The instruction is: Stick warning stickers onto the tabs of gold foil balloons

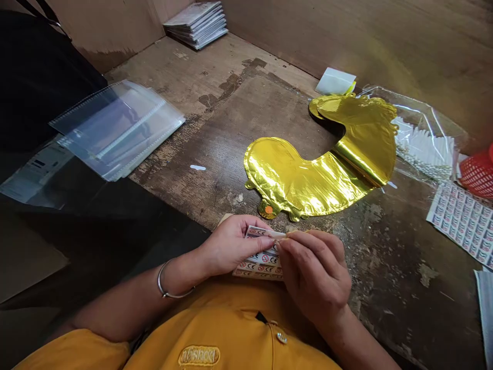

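Observation:
My left hand (231, 244) grips a small sheet of printed stickers (262, 259) close to my chest, at the table's near edge. My right hand (314, 270) pinches at the sheet's top edge with thumb and forefinger pressed together. Just beyond the hands lies a flat gold foil balloon (308, 174) on the worn wooden table (231, 103), its small tab with an orange dot (268, 209) pointing toward me. A silver bangle is on my left wrist.
A stack of clear plastic sleeves (119, 128) lies at the left. More sticker sheets (462, 221) lie at the right, beside a red basket (479, 172) and a clear bag of white items (423, 144). A pile of flat packets (198, 23) sits at the back.

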Tool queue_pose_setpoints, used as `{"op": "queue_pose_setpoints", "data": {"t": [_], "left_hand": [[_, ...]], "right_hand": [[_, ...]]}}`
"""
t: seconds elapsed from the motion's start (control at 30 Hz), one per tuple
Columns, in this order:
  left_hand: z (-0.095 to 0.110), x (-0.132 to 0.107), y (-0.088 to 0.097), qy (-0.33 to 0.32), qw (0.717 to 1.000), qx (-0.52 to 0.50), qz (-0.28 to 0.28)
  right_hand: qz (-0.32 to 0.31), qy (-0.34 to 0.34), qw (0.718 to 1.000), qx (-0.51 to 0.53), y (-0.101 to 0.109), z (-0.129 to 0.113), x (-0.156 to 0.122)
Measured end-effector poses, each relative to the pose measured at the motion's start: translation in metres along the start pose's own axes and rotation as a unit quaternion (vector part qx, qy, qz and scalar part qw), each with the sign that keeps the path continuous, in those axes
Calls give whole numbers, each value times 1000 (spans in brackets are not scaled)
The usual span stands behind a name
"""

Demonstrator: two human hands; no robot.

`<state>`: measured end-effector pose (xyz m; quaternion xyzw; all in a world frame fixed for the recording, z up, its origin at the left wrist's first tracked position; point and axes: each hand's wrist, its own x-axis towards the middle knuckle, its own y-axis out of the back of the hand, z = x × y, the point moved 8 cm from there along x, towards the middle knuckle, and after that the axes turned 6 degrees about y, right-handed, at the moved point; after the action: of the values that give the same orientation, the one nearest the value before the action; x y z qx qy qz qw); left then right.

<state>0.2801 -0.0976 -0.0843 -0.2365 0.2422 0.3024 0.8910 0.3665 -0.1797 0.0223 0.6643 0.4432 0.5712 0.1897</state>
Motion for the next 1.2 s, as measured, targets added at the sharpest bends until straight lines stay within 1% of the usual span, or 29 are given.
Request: {"op": "queue_pose_setpoints", "data": {"t": [0.07,0.1,0.13,0.17,0.2,0.23,0.27,0.3,0.33,0.37,0.4,0.43,0.47,0.53,0.7,0.83,1.2], "left_hand": [[6,-1,4,-40,997,65,18],[10,-3,7,-69,992,102,32],[16,-5,9,-108,983,144,46],[23,-8,10,-159,967,189,57],[32,-13,8,-220,943,239,64],[39,-19,5,-284,911,293,65],[44,-24,0,-340,872,347,60],[45,-27,-6,-380,834,397,50],[44,-28,-10,-398,805,438,38],[42,-25,-12,-400,786,471,26],[39,-21,-13,-390,776,496,16],[36,-17,-12,-376,773,511,8],[34,-13,-11,-364,773,519,3],[31,-8,-10,-348,778,523,-3],[30,-6,-9,-344,779,524,2],[31,-8,-9,-356,777,519,17],[29,-7,-8,-365,769,525,26]], "right_hand": [[-13,-61,996,66,6,10,7],[-13,-100,990,96,10,19,9],[-8,-143,982,121,13,31,11],[8,-189,972,140,17,46,12],[30,-233,960,155,20,62,13],[51,-270,947,169,20,77,13],[60,-297,936,182,17,90,13],[46,-314,928,197,9,100,15],[14,-323,921,216,-4,107,17],[-27,-327,915,234,-18,110,18],[-66,-328,910,245,-32,111,18],[-92,-327,907,247,-43,111,18],[-101,-327,908,241,-50,111,17],[-91,-322,918,212,-55,111,16],[-82,-305,937,148,-57,110,12],[-82,-315,934,150,-59,108,10],[-88,-286,944,138,-64,105,11]]}}
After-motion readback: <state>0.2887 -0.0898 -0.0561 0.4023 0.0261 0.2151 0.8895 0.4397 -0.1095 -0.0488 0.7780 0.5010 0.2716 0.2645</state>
